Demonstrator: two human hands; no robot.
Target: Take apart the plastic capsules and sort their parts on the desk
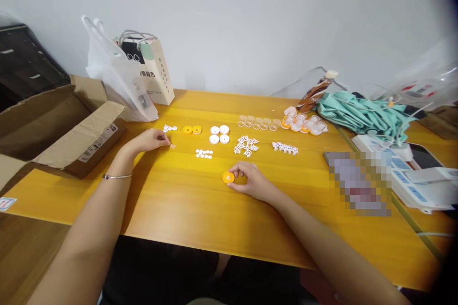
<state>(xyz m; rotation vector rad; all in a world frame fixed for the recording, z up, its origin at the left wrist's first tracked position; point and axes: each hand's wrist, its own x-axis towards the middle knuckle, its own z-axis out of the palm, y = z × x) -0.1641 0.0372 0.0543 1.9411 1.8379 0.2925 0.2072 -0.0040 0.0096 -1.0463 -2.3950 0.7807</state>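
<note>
My right hand (252,180) grips a round orange disc (226,177) with a small pale piece at its middle, thumb and fingers on its right edge. My left hand (153,139) is at the table's left, fingertips pinched together beside tiny pale bits (173,146); what they hold, if anything, is too small to make out. Beyond it are small white pieces (170,128), two orange discs (192,129) and several white round discs (219,134). Between the hands lie two rows of small white dots (203,154). White wheel-like cutouts (246,145) lie past my right hand.
Clear cups (259,123), orange-and-clear assembled pieces (304,121) and white strip-like pieces (285,147) stand farther back. A cardboard box (96,126) and bags (119,76) are left. Right are a bottle (318,91), green cloth (365,112), power strip (397,171) and blurred flat object (358,183).
</note>
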